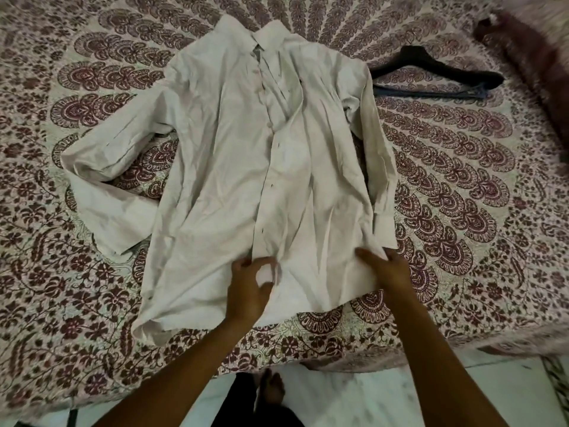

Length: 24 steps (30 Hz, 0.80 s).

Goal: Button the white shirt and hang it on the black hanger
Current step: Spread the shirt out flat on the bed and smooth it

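Your white shirt (pixel 234 167) lies front-up on the bedsheet (pixel 462 180), which is printed with maroon paisley rings. The collar is at 12 o'clock and the hem at 6 o'clock, nearest you. A small grey label (pixel 258 52) shows inside the open collar, but its print is too blurred to read.

The cloth is heavily creased. The placket runs down the middle, with pale buttons along its upper half and small dark buttonhole slits on the lower half. The lower front looks unfastened, with one edge lying loosely over the other. One sleeve bends out toward 9 o'clock and folds back on itself. The other lies straight along the shirt's 3 o'clock side, its cuff near the hem.

Your left hand (pixel 248 286) is at the hem beside the placket, with the fingers and thumb curled around a bunched fold of the fabric. Your right hand (pixel 385 268) grips the hem's corner at about 4 o'clock, thumb on top of the cloth and fingers curled at the edge.

The black hanger (pixel 437 64) lies flat on the sheet at 2 o'clock from the shirt, one end just beside the shoulder. A dark maroon cloth (pixel 523 57) lies beyond it at the far corner.
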### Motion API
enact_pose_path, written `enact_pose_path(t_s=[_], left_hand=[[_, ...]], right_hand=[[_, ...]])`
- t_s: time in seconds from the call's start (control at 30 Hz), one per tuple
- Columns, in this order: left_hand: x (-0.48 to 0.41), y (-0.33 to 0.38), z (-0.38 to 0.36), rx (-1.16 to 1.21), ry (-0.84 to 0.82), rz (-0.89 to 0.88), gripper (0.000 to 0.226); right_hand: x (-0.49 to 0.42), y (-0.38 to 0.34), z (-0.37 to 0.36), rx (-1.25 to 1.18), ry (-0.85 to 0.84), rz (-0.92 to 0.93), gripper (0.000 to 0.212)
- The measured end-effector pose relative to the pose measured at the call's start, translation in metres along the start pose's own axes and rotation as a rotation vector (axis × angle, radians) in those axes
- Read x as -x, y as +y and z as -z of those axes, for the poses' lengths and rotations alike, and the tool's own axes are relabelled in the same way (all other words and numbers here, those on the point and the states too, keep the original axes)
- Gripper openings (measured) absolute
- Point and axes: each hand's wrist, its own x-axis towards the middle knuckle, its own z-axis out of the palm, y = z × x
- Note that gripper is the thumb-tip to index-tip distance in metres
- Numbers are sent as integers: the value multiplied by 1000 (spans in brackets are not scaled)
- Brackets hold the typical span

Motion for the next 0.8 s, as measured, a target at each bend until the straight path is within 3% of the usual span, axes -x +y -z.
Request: enact_pose_path(t_s=[0.03,0.13,0.2,0.33,0.47,0.5,0.57,0.6,0.67,0.73,0.8], left_hand=[[-2,1,-1,45,-9,12,45],[3,-1,-2,153,-108,-46,44],[9,-7,-6,185,-166,-57,47],[10,-21,-12,187,-112,-56,51],[13,-20,-7,165,-114,-169,51],[14,-20,-2,128,-60,-222,46],[10,-23,10,-104,191,-282,34],[5,-29,17,-243,335,-225,35],[-7,-43,34,-365,506,79,55],[-14,-58,52,-351,544,286,69],[-17,-71,66,-306,511,290,56]], right_hand=[[-6,-1,14,-99,-2,-58,23],[-29,9,51,-353,37,-222,69],[-36,13,61,-418,-4,-261,64],[-28,0,52,-354,-171,-280,72],[-29,7,48,-131,265,-173,76],[-25,6,46,-81,308,-154,75],[-21,9,42,-4,232,-132,69],[-21,11,42,-7,156,-155,59],[-18,11,46,-27,54,-175,39],[-20,15,54,26,105,-120,45],[-19,20,59,120,203,-42,46]])
